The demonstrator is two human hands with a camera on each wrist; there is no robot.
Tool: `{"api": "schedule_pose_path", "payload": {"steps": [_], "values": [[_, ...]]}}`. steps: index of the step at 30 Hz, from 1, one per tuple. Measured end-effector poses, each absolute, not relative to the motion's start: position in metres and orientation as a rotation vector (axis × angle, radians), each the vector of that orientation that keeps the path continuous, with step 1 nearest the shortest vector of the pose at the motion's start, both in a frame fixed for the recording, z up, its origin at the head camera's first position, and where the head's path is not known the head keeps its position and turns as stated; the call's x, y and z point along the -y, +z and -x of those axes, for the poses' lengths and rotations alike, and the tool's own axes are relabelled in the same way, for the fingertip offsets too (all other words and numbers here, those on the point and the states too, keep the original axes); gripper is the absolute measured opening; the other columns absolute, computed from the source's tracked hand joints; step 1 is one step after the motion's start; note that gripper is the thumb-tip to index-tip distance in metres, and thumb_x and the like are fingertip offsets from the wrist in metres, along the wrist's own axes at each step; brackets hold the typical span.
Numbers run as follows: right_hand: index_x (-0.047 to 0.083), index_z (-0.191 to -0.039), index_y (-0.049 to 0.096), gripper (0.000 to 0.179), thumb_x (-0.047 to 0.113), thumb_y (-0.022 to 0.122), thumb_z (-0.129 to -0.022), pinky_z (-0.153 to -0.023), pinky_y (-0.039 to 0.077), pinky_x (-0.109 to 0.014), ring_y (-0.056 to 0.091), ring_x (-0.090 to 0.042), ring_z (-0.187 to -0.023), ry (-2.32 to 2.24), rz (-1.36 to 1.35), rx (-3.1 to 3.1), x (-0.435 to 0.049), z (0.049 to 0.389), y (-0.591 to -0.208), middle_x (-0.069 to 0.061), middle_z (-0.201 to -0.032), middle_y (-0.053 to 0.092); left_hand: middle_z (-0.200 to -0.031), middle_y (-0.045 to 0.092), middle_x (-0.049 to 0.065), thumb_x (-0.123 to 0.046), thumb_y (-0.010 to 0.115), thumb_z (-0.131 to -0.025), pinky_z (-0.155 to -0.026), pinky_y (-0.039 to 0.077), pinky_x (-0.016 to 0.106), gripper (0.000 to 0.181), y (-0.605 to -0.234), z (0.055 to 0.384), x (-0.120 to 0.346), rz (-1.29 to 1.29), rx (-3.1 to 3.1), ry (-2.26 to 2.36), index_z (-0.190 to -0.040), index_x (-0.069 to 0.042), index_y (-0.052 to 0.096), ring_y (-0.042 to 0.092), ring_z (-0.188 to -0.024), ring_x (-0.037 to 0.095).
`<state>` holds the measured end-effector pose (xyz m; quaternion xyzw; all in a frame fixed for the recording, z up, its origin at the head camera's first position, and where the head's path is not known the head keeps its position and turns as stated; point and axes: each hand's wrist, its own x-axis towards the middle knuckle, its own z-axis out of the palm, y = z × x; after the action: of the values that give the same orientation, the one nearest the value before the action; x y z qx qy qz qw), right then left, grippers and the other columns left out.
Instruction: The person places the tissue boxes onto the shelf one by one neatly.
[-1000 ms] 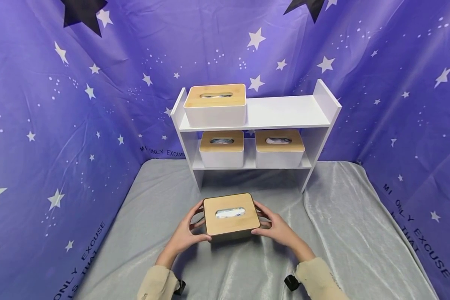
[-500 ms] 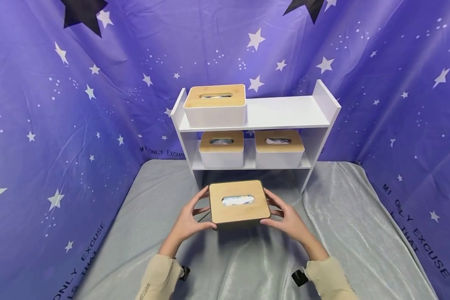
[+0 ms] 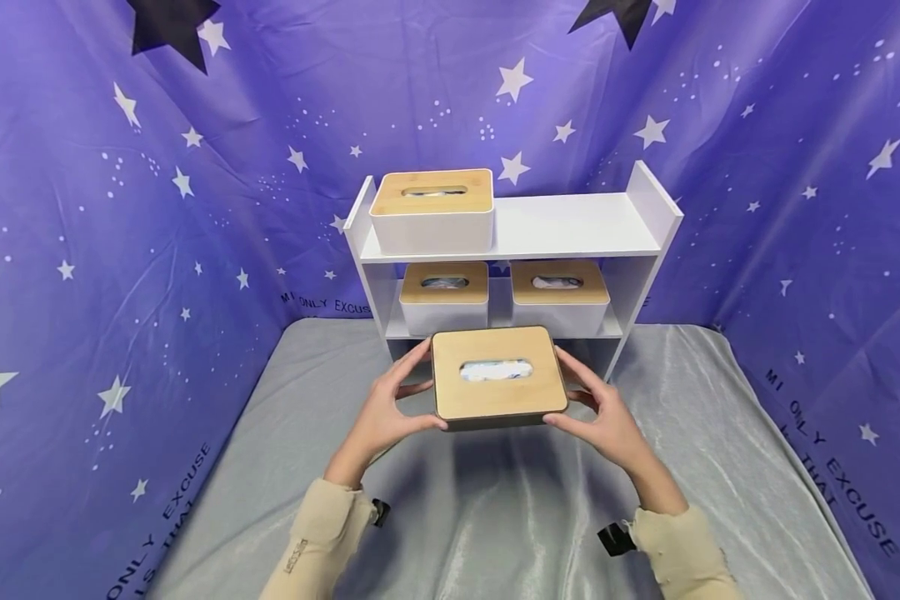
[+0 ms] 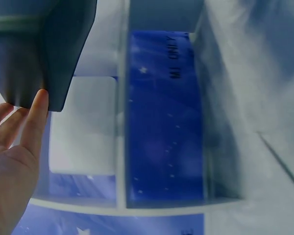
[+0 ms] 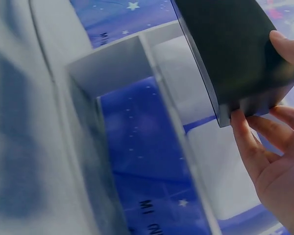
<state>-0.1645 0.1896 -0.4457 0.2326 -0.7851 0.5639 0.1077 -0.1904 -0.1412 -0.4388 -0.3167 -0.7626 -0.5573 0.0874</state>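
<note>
A dark tissue box with a light wooden lid is held up in front of the shelf, white tissue showing in its slot. My left hand grips its left end, thumb at the near corner and fingers along the side. At the opposite end my right hand grips it the same way. Both wrist views show the box's dark body, with the left hand and the right hand touching its ends.
Behind stands a white two-tier shelf. A white tissue box sits at the top left; the lower tier holds a left white box and a right white box. Grey cloth covers the surface; starry purple curtains surround it.
Both hands have raised the dark tissue box off the grey cloth and carried it forward and slightly right, towards the shelf. The white boxes have stayed in place.
</note>
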Motion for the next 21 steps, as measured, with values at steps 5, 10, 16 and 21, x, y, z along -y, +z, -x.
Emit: {"api": "schedule_pose_path", "payload": {"steps": [5,10,16,21], "values": [[0.009,-0.154,0.038,0.089,-0.012,0.078,-0.076,-0.095,0.048,-0.007,0.047,0.007,-0.13,1.611,-0.691,2.24,-0.196,0.164,-0.43,-0.01,-0.15,0.05,-0.159,0.039,0.011,-0.014,0.093,-0.066,-0.099,0.057,0.036,0.109,-0.419,0.198,0.131,1.031,2.22,-1.657,-0.157,-0.013,0.032,0.044,-0.141,0.025],[0.009,-0.153,0.039,0.092,-0.018,0.076,-0.073,-0.093,0.048,-0.006,0.051,0.005,-0.125,1.547,-0.664,2.185,-0.201,0.163,-0.414,0.008,-0.147,0.051,-0.164,0.03,0.007,-0.017,0.091,-0.069,-0.104,0.053,0.034,0.106,-0.401,0.206,0.121,1.113,2.163,-1.673,-0.157,-0.012,0.032,0.038,-0.146,0.026],[0.006,-0.153,0.038,0.095,-0.025,0.071,-0.07,-0.091,0.046,-0.006,0.052,0.0,-0.123,1.525,-0.636,2.095,-0.209,0.164,-0.394,0.014,-0.146,0.05,-0.166,0.023,0.003,-0.033,0.082,-0.077,-0.11,0.05,0.035,0.098,-0.376,0.215,0.106,1.225,2.092,-1.651,-0.158,-0.011,0.03,0.029,-0.151,0.024],[0.002,-0.151,0.04,0.094,-0.03,0.067,-0.067,-0.091,0.048,-0.01,0.054,-0.006,-0.121,1.533,-0.665,1.985,-0.216,0.169,-0.377,0.008,-0.142,0.055,-0.164,0.023,0.003,-0.045,0.076,-0.078,-0.112,0.048,0.034,0.097,-0.358,0.222,0.093,1.241,2.058,-1.605,-0.157,-0.01,0.031,0.031,-0.15,0.022]]}}
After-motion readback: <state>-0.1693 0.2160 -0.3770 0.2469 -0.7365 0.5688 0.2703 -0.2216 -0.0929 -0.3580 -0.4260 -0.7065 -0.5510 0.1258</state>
